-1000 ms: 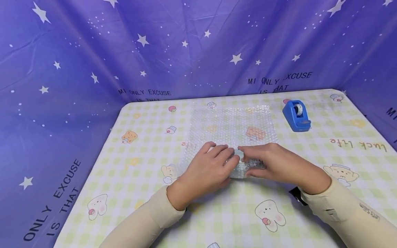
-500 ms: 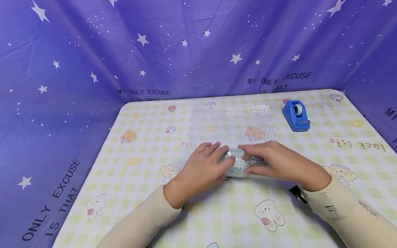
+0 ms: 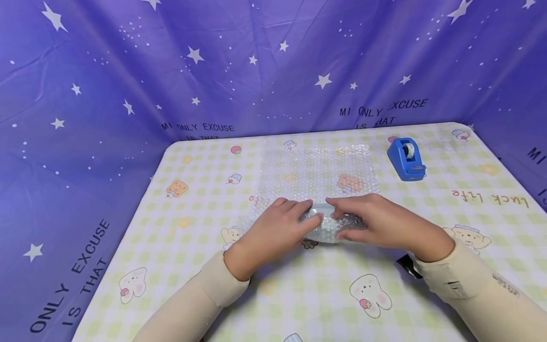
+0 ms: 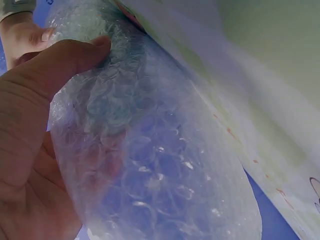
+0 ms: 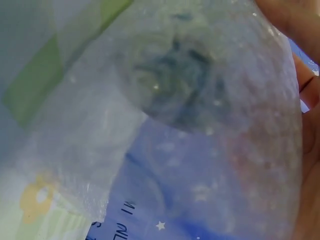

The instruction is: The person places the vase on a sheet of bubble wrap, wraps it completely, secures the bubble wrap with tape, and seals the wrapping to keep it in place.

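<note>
Starry curtain (image 3: pixel 256 95) around your checked table (image 3: pixel 316 294)

The curtain hangs ahead of you and on both sides, blue-purple, with white stars (image 3: pixel 323 80) and black lettering (image 3: pixel 208 127). Your table is round-cornered, patterned in green-and-white checks with cartoon animals (image 3: pixel 371 292).

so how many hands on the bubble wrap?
2: the left hand grips the left part of the bubble wrap's rolled near edge, the right hand the right part. Some fingers are hidden; no other hand shows.
</note>
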Demonstrator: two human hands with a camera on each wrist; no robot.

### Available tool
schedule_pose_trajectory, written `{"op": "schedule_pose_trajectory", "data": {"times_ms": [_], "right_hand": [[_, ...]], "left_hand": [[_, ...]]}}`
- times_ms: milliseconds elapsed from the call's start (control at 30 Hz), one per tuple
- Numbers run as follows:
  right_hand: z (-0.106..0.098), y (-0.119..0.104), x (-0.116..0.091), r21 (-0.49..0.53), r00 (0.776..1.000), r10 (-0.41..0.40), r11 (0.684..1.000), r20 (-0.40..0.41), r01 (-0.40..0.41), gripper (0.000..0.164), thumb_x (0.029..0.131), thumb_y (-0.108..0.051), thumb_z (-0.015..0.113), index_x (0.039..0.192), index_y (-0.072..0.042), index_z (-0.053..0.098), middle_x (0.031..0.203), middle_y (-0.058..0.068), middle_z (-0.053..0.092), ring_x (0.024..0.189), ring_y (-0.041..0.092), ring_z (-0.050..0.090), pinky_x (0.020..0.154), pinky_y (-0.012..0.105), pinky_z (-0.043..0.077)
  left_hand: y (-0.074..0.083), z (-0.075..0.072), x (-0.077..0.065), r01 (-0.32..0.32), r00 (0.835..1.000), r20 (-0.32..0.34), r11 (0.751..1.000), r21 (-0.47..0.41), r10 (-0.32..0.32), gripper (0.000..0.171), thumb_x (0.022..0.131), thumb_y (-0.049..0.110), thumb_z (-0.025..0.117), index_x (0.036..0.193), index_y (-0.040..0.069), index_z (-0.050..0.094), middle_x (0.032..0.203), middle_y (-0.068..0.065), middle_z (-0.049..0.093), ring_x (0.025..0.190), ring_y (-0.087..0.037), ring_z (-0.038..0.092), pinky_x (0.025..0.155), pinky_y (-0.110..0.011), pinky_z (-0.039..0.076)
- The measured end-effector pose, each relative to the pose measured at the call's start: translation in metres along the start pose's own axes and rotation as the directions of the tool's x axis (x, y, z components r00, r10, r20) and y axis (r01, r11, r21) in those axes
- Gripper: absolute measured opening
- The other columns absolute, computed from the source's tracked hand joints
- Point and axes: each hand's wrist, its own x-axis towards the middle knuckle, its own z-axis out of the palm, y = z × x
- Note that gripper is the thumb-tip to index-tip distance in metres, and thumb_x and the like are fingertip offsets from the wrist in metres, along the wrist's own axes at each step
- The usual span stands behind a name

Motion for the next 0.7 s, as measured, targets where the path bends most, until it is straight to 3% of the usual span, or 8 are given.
{"op": "schedule_pose_trajectory", "data": {"times_ms": [100,200,333,533,700], "right_hand": [[-0.001,-0.002,-0.001,-0.039,1.0,0.008,0.999,-0.005,-0.008,0.068,0.085,-0.033,0.085,0.145,-0.015,0.058,0.112,-0.02,0.071,0.099,0.0,0.068,0.084,0.032,0.058],[-0.004,-0.006,-0.002,-0.127,1.0,-0.004,0.992,-0.025,0.001,0.054,0.085,-0.037,0.084,0.133,-0.021,0.066,0.128,-0.011,0.069,0.114,0.011,0.069,0.091,0.04,0.057],[-0.009,-0.015,0.0,-0.243,0.993,-0.084,0.968,-0.079,0.062,0.034,0.083,-0.037,0.085,0.111,-0.022,0.073,0.145,0.002,0.062,0.128,0.027,0.064,0.1,0.052,0.053],[-0.012,-0.024,0.001,-0.32,0.978,-0.164,0.94,-0.126,0.116,0.03,0.079,-0.032,0.087,0.101,-0.017,0.073,0.134,0.007,0.069,0.118,0.028,0.069,0.102,0.056,0.051],[-0.01,-0.027,0.0,-0.33,0.98,-0.155,0.938,-0.126,0.106,0.038,0.078,-0.031,0.087,0.109,-0.013,0.075,0.132,0.006,0.071,0.116,0.028,0.07,0.103,0.057,0.051]], "left_hand": [[0.0,0.0,0.001,0.006,1.0,-0.001,1.0,-0.009,-0.006,0.046,0.088,0.021,0.081,0.128,0.022,0.059,0.133,-0.011,0.067,0.106,-0.025,0.072,0.089,-0.04,0.055],[-0.001,-0.002,0.001,0.015,0.999,0.031,0.999,-0.031,-0.014,0.059,0.08,0.027,0.089,0.131,0.022,0.058,0.135,-0.01,0.066,0.108,-0.025,0.072,0.09,-0.041,0.055],[-0.003,-0.004,0.001,0.038,0.997,0.069,0.998,-0.053,-0.035,0.069,0.075,0.031,0.093,0.135,0.025,0.057,0.137,-0.008,0.066,0.112,-0.023,0.071,0.093,-0.041,0.054],[-0.004,-0.004,0.001,0.075,0.994,0.087,0.994,-0.076,-0.068,0.066,0.077,0.03,0.091,0.135,0.027,0.059,0.136,-0.005,0.066,0.118,-0.018,0.068,0.098,-0.042,0.05],[-0.005,-0.005,0.001,0.134,0.986,0.122,0.981,-0.142,-0.117,0.064,0.079,0.028,0.089,0.136,0.027,0.059,0.138,-0.005,0.066,0.124,-0.018,0.066,0.101,-0.047,0.049]]}}
